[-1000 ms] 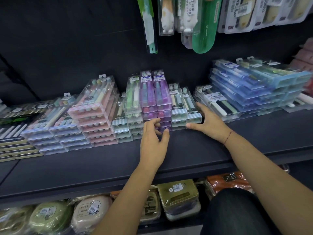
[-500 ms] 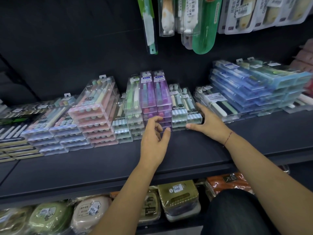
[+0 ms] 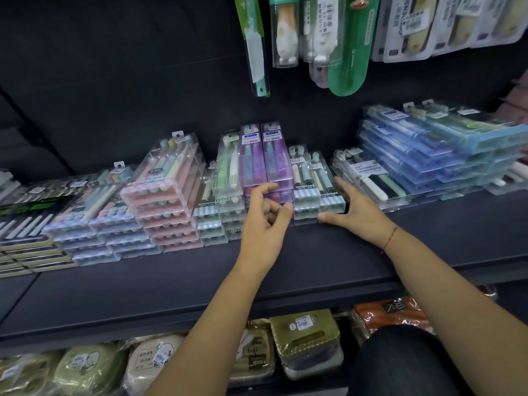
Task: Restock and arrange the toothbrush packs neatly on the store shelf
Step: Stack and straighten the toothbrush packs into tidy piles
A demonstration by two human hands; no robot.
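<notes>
Stacks of clear toothbrush packs lie in a row on the dark shelf (image 3: 285, 267). In the middle stands a tall purple stack (image 3: 265, 161), with a lower striped-label stack (image 3: 317, 181) to its right. My left hand (image 3: 265, 224) is raised in front of the purple stack, its fingers curled in and holding nothing, the index fingertip near the packs' front. My right hand (image 3: 357, 212) lies flat against the right side of the striped-label stack, fingers straight, thumb along the stack's bottom front.
A pink stack (image 3: 165, 195) and pale blue packs (image 3: 94, 221) sit to the left, and a green-brush stack (image 3: 228, 170) beside the purple one. Soft-toothbrush packs (image 3: 371, 178) and a tall blue stack (image 3: 428, 155) sit to the right. Products hang above (image 3: 347, 52). Wrapped boxes (image 3: 305, 338) fill the lower shelf.
My left hand has lifted slightly off the shelf and its fingers have curled in, away from the purple packs' front. My right hand has stayed pressed against the striped-label stack.
</notes>
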